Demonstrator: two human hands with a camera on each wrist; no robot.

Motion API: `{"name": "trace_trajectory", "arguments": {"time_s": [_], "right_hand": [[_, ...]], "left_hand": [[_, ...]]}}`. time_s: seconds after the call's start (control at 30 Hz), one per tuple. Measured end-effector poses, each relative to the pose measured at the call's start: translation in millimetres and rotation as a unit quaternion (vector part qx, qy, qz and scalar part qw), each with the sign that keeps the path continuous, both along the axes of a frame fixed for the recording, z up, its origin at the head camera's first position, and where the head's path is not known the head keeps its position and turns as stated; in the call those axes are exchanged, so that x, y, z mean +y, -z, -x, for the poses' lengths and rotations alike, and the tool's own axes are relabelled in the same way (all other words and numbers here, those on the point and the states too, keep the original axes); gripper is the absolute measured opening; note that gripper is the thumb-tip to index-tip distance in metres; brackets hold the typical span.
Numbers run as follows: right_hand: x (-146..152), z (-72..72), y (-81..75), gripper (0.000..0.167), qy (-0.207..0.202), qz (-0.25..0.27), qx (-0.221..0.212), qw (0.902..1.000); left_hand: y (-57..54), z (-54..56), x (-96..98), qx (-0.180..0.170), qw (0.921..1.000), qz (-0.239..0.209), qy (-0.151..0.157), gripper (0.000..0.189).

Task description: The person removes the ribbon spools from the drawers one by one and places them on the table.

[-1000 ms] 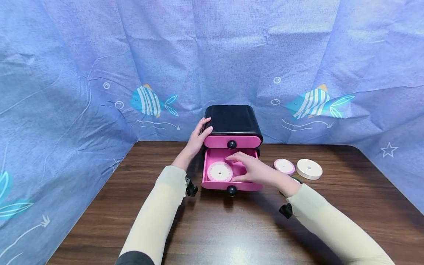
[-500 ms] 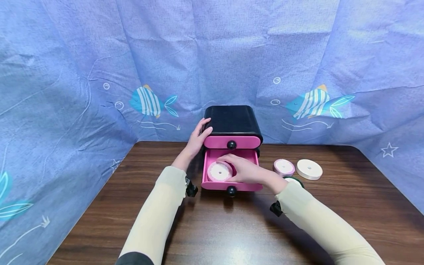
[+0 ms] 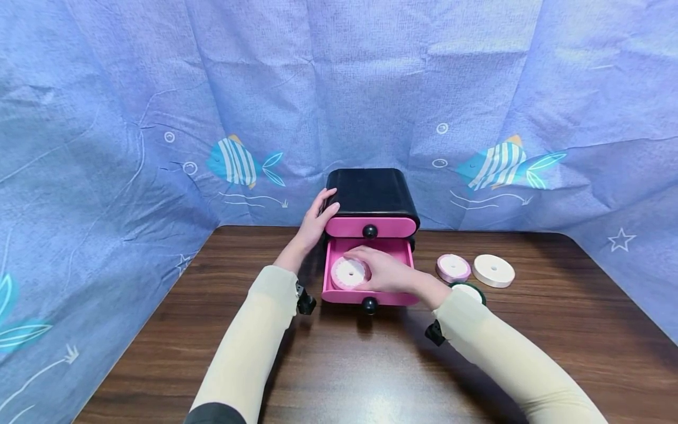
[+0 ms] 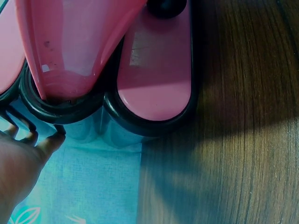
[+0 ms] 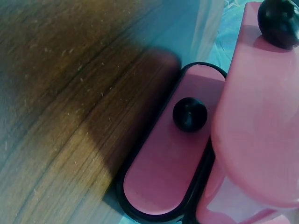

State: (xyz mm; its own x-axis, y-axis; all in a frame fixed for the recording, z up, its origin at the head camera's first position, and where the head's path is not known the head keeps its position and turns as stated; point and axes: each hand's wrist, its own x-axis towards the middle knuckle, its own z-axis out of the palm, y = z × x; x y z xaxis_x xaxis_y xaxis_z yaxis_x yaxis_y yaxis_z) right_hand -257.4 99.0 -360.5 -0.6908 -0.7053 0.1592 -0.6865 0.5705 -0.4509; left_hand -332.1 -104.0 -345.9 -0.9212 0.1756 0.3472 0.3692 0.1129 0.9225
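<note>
A black cabinet [image 3: 373, 191] with pink drawers stands at the back of the table. Its middle drawer [image 3: 397, 247] is pulled out, and a white-and-pink ribbon spool [image 3: 346, 273] lies flat at the drawer's left. My right hand [image 3: 385, 272] reaches in from the right and holds this spool between thumb and fingers. On the cabinet's left upper side rests my left hand [image 3: 313, 227], its fingers extended; in the left wrist view the fingertips [image 4: 56, 140] touch the black casing. In the right wrist view the drawer front [image 5: 261, 116] hides the right hand and the spool.
To the right of the cabinet lie a pink-edged ribbon spool [image 3: 453, 267], a cream spool [image 3: 494, 271] and a green-rimmed spool [image 3: 470, 290], partly behind the right forearm. The bottom drawer [image 5: 163, 163] is closed. A blue fish-print cloth [image 3: 371, 88] hangs behind.
My right hand has moved left inside the drawer, from beside the spool to a hold on its right side. The left hand stays on the cabinet.
</note>
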Motion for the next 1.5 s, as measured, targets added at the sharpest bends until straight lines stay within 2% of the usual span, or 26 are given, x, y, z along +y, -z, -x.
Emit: {"name": "trace_trajectory", "arguments": {"time_s": [0.3,0.53,0.6,0.67,0.93,1.17,1.2,1.3,1.5], "right_hand": [[0.3,-1.3,-0.5,0.070,0.013,0.002,0.011,0.9999],[3.4,-3.3,-1.8,0.071,0.016,0.011,0.032,0.9993],[4.9,-4.2,-2.9,0.072,0.019,0.019,0.036,0.9990],[6.7,-5.2,-4.3,0.073,0.023,0.030,0.036,0.9986],[12.3,-11.7,-9.5,0.073,0.022,0.066,0.015,0.9975],[21.0,-19.3,-14.4,0.072,0.027,0.089,0.013,0.9956],[22.7,-20.6,-15.6,0.072,0.028,0.092,0.011,0.9953],[27.8,-25.6,-20.8,0.072,0.031,0.100,0.010,0.9945],[39.1,-33.2,-27.3,0.073,0.037,0.106,0.041,0.9928]], "left_hand": [[-3.7,-1.1,-1.9,-0.014,0.9998,-0.004,0.013,0.051],[-26.6,-25.9,0.4,-0.016,0.9997,0.005,0.018,0.051],[-27.6,-26.8,0.8,-0.016,0.9997,0.007,0.017,0.051],[-27.3,-26.2,1.0,-0.016,0.9997,0.007,0.016,0.051],[-3.4,-0.4,-1.2,-0.012,0.9998,-0.006,0.012,0.051],[-0.9,-0.3,1.3,0.005,1.0000,-0.001,-0.002,0.050],[-4.9,-4.2,1.3,0.000,1.0000,-0.002,0.001,0.050],[-4.8,-4.8,1.3,0.000,1.0000,-0.002,0.002,0.050],[-1.1,-1.3,0.9,0.004,1.0000,-0.003,0.001,0.049]]}}
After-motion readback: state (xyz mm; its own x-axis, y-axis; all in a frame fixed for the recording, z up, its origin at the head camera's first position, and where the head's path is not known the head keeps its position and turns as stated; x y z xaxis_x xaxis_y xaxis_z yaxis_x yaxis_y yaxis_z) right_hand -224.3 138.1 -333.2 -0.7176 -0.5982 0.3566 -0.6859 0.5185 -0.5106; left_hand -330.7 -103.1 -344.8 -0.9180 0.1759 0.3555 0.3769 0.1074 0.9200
